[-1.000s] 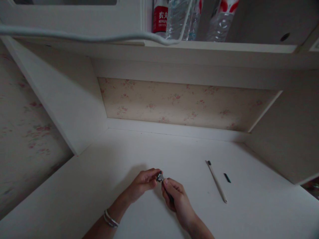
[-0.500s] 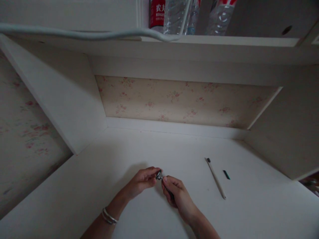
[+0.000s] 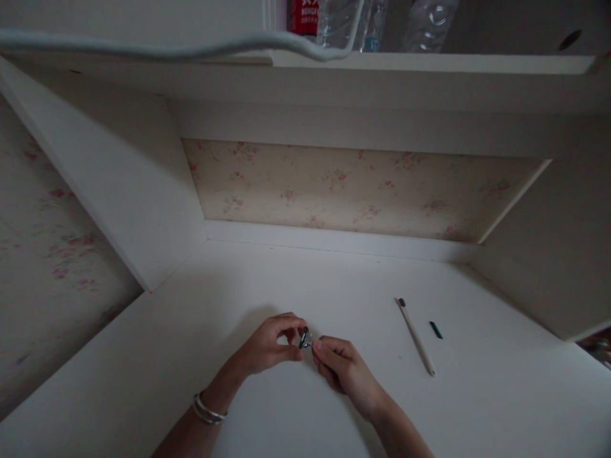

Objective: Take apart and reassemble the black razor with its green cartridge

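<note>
Both my hands meet over the near middle of the white desk (image 3: 267, 280). My left hand (image 3: 273, 345), with thin bangles on its wrist, pinches one end of a small dark metal object (image 3: 304, 338) between thumb and fingertips. My right hand (image 3: 340, 369) is closed around the object's other end, and most of that part is hidden in the fingers. I cannot make out what the object is. The hands hover just above the desk surface.
To the right lie a thin pale stick with a dark tip (image 3: 415, 336) and a small dark cap-like piece (image 3: 435, 329). Side panels wall in the desk nook. A shelf above carries water bottles (image 3: 340, 19) and a white cable (image 3: 143, 51).
The view has tilted slightly downward. My left fingers have shifted their pinch on the object's end, and my right hand has turned a little; both stay in the same spot.
</note>
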A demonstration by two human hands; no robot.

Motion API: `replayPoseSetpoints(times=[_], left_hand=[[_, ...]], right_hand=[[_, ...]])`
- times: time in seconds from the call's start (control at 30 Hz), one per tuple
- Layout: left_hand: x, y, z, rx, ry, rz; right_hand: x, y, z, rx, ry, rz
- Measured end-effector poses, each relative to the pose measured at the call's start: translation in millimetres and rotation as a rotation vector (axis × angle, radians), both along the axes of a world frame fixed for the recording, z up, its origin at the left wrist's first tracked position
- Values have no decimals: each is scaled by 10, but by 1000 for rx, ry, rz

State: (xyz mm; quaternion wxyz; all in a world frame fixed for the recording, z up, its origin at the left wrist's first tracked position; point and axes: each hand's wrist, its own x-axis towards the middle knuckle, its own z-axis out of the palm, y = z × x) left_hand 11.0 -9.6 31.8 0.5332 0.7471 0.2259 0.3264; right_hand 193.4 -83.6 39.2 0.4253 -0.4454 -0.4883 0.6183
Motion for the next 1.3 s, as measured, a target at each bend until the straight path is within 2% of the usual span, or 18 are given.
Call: replayPoseSetpoints(times=[0.2, 0.43, 0.73, 1.3], left_hand=[[17, -5, -49, -64, -48, -1], [7, -3, -43, -190, -109, -58], [92, -38, -58, -350, -201, -100], [111, -53, -100, -366, -213, -94]], right_hand=[[14, -16, -11, 33, -39, 14], [-3, -8, 0, 3, 27, 12], [-17, -30, -20, 89, -60, -18], [-35, -63, 19, 361, -359, -127]])
